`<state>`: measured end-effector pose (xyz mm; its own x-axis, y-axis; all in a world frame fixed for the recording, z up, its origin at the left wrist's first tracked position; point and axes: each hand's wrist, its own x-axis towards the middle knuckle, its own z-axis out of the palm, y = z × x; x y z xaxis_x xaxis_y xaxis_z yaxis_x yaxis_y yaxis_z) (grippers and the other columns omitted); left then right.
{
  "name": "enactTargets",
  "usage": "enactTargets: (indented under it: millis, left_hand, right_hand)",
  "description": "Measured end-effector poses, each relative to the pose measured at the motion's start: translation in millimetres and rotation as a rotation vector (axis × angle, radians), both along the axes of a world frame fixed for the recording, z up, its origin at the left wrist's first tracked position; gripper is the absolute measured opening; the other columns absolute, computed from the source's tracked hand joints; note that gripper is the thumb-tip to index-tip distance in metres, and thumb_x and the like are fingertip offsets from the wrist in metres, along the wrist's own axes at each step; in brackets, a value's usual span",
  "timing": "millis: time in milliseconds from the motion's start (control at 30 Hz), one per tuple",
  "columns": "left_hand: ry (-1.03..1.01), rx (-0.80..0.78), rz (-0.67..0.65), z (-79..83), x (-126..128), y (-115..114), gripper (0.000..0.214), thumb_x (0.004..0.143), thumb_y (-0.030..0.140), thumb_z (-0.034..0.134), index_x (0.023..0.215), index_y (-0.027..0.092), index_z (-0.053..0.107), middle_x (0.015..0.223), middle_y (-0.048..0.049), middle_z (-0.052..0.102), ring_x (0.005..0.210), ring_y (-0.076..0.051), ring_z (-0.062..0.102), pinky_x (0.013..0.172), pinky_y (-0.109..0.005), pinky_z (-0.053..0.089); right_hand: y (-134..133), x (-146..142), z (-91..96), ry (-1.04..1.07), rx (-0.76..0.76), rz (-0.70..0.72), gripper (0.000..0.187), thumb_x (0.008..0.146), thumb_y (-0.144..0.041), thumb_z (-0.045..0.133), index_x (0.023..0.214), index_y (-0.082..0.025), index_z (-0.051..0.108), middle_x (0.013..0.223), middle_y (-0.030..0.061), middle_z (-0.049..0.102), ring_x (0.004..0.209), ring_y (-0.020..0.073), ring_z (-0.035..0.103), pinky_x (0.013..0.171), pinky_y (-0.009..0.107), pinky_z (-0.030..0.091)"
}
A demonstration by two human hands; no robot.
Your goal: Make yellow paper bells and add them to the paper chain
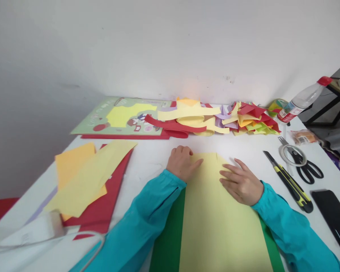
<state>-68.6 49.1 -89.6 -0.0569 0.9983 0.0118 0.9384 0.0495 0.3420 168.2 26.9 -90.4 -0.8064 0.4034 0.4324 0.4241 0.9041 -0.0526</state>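
A long pale yellow sheet of paper (pixel 221 226) lies lengthwise in front of me on top of a green sheet (pixel 168 236), whose sides show on both edges. My left hand (pixel 181 163) is at the far left corner of the yellow sheet, fingers curled at its edge and thumb stretched over the paper. On the far right part of that sheet rests my right hand (pixel 242 183), its fingers spread and holding nothing. Between the hands, the far edge of the yellow paper has a small crease or slit.
Yellow, orange and red papers (pixel 86 177) lie left, near a white block with a cable (pixel 34 228). Paper strips (pixel 187 117), paper scraps (pixel 252 119) and a booklet (pixel 116 121) line the wall. Right: bottle (pixel 300 100), utility knife (pixel 289 183), scissors (pixel 307 170), tape roll (pixel 285 155), phone (pixel 333 219).
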Motion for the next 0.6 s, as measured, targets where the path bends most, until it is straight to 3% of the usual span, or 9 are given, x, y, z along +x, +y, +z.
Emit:
enactTargets:
  millis: [200,467,600]
  left_hand:
    - [0.09,0.006,0.07,-1.9,2.9,-1.5,0.072,0.059,0.063,0.061,0.104,0.007,0.056,0.104,-0.0162,0.05,0.1,-0.033,0.045,0.09,-0.041,0.039]
    - [0.03,0.01,0.075,-4.7,0.3,1.3,0.05,0.062,0.057,0.061,0.089,0.015,0.059,0.1,-0.0124,0.052,0.096,-0.031,0.048,0.087,-0.042,0.041]
    - [0.009,0.036,0.076,-3.1,1.5,0.7,0.049,0.063,0.054,0.063,0.091,0.015,0.058,0.104,-0.0128,0.053,0.098,-0.031,0.049,0.087,-0.043,0.042]
  right_hand:
    - [-0.4,0.6,-1.4,0.001,-0.004,-0.001,0.015,0.085,-0.018,0.054,0.091,-0.017,0.067,0.102,0.0054,0.07,0.11,0.0261,0.056,0.102,0.054,0.031]
    - [-0.1,0.3,0.0,0.001,-0.012,0.003,0.014,0.085,-0.018,0.054,0.091,-0.017,0.067,0.101,0.0056,0.07,0.109,0.0264,0.057,0.1,0.054,0.032]
    - [-0.1,0.2,-0.1,0.014,-0.008,0.003,0.015,0.085,-0.018,0.053,0.091,-0.017,0.067,0.101,0.0056,0.07,0.109,0.0259,0.057,0.1,0.053,0.033]
